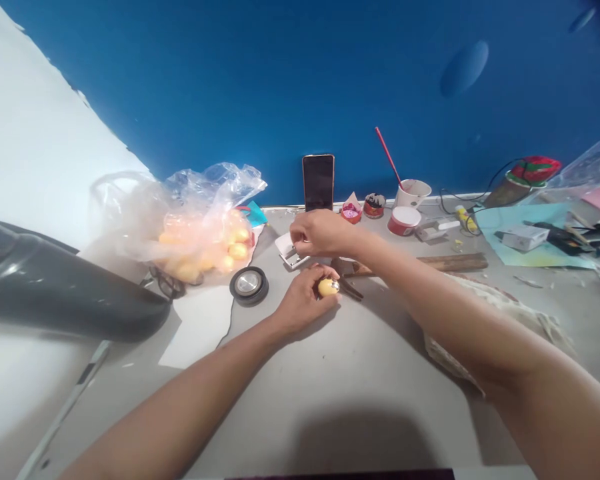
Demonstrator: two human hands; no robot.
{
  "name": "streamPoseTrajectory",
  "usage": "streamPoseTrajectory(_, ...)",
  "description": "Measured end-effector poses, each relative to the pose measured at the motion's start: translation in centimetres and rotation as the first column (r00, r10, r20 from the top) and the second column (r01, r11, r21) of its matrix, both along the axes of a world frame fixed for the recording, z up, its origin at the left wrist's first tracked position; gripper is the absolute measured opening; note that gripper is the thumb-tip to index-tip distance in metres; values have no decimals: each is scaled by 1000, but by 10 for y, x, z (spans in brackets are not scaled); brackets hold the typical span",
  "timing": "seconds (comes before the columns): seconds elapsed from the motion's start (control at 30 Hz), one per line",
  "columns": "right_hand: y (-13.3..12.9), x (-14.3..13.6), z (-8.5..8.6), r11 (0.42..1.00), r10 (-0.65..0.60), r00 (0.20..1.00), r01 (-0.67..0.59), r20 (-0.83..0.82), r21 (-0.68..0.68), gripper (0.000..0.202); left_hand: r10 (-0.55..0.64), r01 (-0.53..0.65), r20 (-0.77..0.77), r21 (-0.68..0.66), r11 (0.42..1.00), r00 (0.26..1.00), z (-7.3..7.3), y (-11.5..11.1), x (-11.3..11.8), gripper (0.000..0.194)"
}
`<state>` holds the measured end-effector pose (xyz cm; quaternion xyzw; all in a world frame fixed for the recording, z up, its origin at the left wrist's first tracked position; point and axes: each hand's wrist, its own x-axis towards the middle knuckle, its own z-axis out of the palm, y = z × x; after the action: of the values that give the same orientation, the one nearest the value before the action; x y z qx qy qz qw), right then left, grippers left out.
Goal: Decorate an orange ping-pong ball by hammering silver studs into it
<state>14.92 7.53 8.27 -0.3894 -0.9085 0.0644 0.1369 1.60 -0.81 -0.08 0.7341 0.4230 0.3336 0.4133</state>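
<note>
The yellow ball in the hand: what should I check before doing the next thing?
1. Left hand grips the yellow ball: ok.
2. Right hand reaches the small white box: ok.
3. What the right fingers pinch: cannot tell.
4. Plastic bag of yellow balls out of the hands' way: ok.
5. Phone standing upright against the blue wall: ok.
6. Table bare in front of the hands: ok.
</note>
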Motion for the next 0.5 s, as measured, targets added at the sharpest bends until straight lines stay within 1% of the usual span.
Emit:
streamPoseTrajectory(0.03,-6,8,1,999,-42,995,39,-92,-37,14,8,-8,4,-14,1000,1000,1,0,0,27)
streamPoseTrajectory(0.07,-14,17,0,991,-102,979,85,-175,-99,13,18,-17,16,-25,1000,1000,1,0,0,27)
streamPoseTrajectory(0.1,-22,25,-2,978,-154,950,107,-272,-180,12,28,-27,33,-28,999,999,2,0,0,27)
streamPoseTrajectory(0.13,-31,33,-4,958,-210,901,112,-379,-264,10,35,-34,50,-25,999,998,3,1,1,27)
streamPoseTrajectory(0.17,-40,42,-8,935,-264,836,99,-480,-341,8,39,-38,65,-15,999,997,3,1,1,27)
streamPoseTrajectory(0.23,-55,57,-17,878,-361,694,29,-623,-477,6,35,-36,82,12,999,996,3,1,2,26)
streamPoseTrajectory(0.27,-61,64,-22,860,-400,625,4,-670,-510,4,29,-31,83,22,999,996,3,1,2,27)
streamPoseTrajectory(0.33,-68,76,-30,830,-472,521,-9,-711,-558,1,29,-31,96,25,999,995,1,1,2,27)
streamPoseTrajectory(0.4,-70,85,-37,799,-534,443,-15,-720,-601,1,48,-50,130,15,999,990,0,1,1,27)
streamPoseTrajectory(0.5,-68,90,-45,746,-602,331,-90,-726,-659,8,88,-83,197,-31,996,976,0,0,0,30)
